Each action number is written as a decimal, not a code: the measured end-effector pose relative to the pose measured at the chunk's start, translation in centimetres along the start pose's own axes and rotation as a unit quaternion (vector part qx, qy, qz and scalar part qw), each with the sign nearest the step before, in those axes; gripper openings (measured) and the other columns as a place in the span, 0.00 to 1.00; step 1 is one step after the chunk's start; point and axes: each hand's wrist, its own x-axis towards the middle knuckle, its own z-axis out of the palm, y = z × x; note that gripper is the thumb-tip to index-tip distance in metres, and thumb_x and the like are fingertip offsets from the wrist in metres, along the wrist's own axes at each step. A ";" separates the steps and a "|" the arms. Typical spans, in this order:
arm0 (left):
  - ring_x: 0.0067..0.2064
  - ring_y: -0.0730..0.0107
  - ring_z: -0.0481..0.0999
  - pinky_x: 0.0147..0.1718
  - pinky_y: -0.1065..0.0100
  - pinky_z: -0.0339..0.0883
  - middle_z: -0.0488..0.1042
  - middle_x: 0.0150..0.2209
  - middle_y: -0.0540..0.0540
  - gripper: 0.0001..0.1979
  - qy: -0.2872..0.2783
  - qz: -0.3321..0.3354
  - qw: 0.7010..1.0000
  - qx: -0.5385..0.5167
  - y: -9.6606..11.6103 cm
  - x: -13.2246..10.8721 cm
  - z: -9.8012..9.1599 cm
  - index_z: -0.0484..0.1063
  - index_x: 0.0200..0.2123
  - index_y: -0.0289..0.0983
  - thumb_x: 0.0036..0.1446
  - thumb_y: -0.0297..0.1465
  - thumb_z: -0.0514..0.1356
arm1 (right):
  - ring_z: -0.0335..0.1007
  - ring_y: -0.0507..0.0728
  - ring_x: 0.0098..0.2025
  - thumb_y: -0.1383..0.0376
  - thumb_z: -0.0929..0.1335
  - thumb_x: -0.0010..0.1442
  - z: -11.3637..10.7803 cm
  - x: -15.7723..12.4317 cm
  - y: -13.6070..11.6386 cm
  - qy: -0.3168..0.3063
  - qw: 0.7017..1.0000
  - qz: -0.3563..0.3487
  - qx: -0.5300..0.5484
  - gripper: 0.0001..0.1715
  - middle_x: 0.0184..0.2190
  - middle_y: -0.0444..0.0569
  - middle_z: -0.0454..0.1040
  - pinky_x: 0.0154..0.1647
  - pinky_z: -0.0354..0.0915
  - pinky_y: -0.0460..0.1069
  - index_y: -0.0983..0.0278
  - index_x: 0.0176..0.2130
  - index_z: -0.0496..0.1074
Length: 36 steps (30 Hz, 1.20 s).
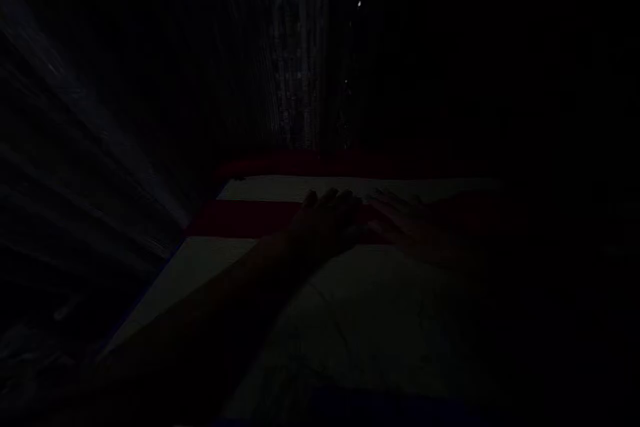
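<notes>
Fingers of the left hand and right hand are lying extended, slightly spread, seemingly gripping nothing, on the striped cloth toward its far edge. Cloth is looking mostly spread; possible creases are showing nearer, perhaps leaving some smoothing.

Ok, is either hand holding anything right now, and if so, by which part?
Nothing appears held: the left hand and right hand are spread over the striped surface, though it is too dark to rule out a light pinch.
</notes>
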 end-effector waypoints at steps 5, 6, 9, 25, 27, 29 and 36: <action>0.77 0.52 0.40 0.71 0.38 0.35 0.40 0.77 0.46 0.37 0.005 0.020 1.000 -0.002 -0.6 0.3 0.6 0.44 0.76 0.41 0.73 0.53 0.43 | 0.38 0.59 0.77 0.37 0.50 0.70 -0.3 -0.2 -0.1 -0.021 1.000 0.015 0.013 0.44 0.74 0.40 0.46 0.78 0.34 0.67 0.53 0.74 0.53; 0.77 0.52 0.40 0.71 0.38 0.35 0.40 0.77 0.46 0.37 0.009 0.024 1.000 -0.004 -0.7 0.3 0.7 0.44 0.76 0.41 0.74 0.53 0.43 | 0.38 0.59 0.77 0.37 0.51 0.70 -0.2 -0.2 0.0 -0.024 1.000 0.012 0.013 0.44 0.75 0.40 0.45 0.78 0.34 0.67 0.52 0.74 0.52; 0.77 0.50 0.41 0.71 0.36 0.35 0.41 0.77 0.46 0.38 0.018 0.036 0.999 -0.014 -0.9 0.3 0.8 0.45 0.76 0.40 0.73 0.55 0.41 | 0.38 0.59 0.77 0.37 0.51 0.70 0.0 -0.2 0.3 -0.018 1.000 0.002 0.011 0.43 0.75 0.40 0.46 0.77 0.34 0.68 0.52 0.74 0.52; 0.77 0.47 0.44 0.70 0.34 0.37 0.45 0.76 0.44 0.37 0.066 0.054 0.996 -0.002 -2.1 0.2 2.1 0.49 0.76 0.41 0.73 0.54 0.42 | 0.41 0.62 0.77 0.40 0.55 0.72 -3.8 -0.3 0.2 0.057 0.998 -0.009 0.040 0.42 0.74 0.48 0.48 0.77 0.38 0.68 0.57 0.73 0.56; 0.76 0.45 0.45 0.70 0.34 0.37 0.45 0.76 0.44 0.35 0.076 0.059 0.995 -0.014 -2.8 0.6 2.7 0.49 0.75 0.44 0.73 0.54 0.45 | 0.43 0.59 0.76 0.41 0.53 0.73 -8.4 -1.0 1.2 0.137 0.988 0.005 0.072 0.42 0.74 0.48 0.49 0.78 0.42 0.64 0.59 0.74 0.56; 0.76 0.44 0.46 0.69 0.33 0.37 0.46 0.75 0.45 0.34 0.074 0.055 0.996 -0.022 -3.3 1.3 3.3 0.50 0.75 0.48 0.72 0.53 0.47 | 0.45 0.59 0.76 0.41 0.53 0.73 -13.0 -2.5 2.7 0.242 0.966 0.034 0.079 0.43 0.73 0.50 0.50 0.77 0.46 0.62 0.62 0.73 0.57; 0.75 0.44 0.49 0.69 0.33 0.36 0.50 0.75 0.47 0.31 0.110 0.010 0.994 -0.013 -3.5 2.4 4.3 0.56 0.73 0.50 0.70 0.48 0.51 | 0.38 0.68 0.77 0.37 0.59 0.68 -11.9 -7.9 6.6 0.161 0.974 0.040 -0.153 0.54 0.74 0.61 0.42 0.76 0.40 0.69 0.70 0.75 0.49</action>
